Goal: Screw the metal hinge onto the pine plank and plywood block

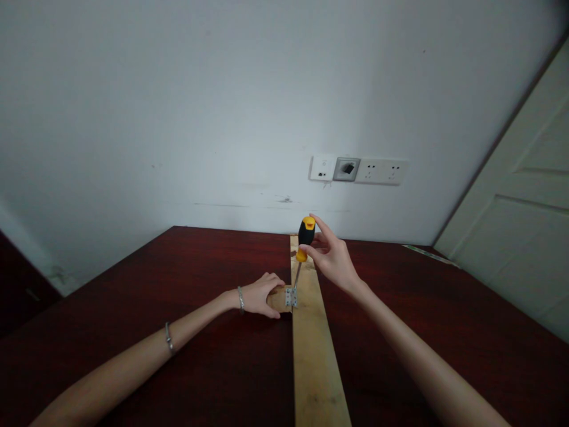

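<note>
Dark red bench (213,370) across the foreground, bangle (169,340) on the left forearm, bracelet (240,299) at the wrist. Left grip (258,296) closed around a short wooden block (275,300), thumb along the near edge, fingers along the far one; presumably a brace against twisting. Block's end sits beside the left edge of a long wooden plank (315,367), so the metal hinge (291,297) can span the joint: one leaf on the block, the other on the plank. Plank lies lengthwise, its far end near the wall; its length probably steadies it. Screwdriver (306,234) nearly upright above the plank, tip down at the plank-side leaf; screw seating too small to tell. Right grip (334,259) clamped on the black-and-yellow handle, thumb low, a fingertip near the cap, likely for turning control. Farther right, wall sockets (381,171), then a panelled door (528,196).
</note>
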Demonstrator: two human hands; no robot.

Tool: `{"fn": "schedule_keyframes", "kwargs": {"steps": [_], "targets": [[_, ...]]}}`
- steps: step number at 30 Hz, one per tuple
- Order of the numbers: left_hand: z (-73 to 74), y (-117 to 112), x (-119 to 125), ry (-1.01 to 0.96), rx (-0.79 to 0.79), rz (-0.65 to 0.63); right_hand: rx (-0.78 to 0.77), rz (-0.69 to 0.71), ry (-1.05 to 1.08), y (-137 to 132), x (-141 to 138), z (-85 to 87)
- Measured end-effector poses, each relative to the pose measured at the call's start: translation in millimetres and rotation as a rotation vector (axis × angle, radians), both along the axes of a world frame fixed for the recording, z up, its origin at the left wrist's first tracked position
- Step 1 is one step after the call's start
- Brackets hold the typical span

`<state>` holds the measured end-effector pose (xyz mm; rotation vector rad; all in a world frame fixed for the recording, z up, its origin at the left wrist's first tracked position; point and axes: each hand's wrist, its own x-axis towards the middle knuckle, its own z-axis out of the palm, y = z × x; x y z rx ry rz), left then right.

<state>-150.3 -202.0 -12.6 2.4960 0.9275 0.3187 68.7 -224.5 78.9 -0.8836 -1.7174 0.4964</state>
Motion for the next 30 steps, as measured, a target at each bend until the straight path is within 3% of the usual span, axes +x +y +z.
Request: {"fn": "schedule_keyframes", "kwargs": {"steps": [30], "targets": [[0.4, 1.1, -0.9, 0.001, -0.001, -0.014, 0.007, 0.016, -0.064, -0.1, 0.6, -2.1]]}}
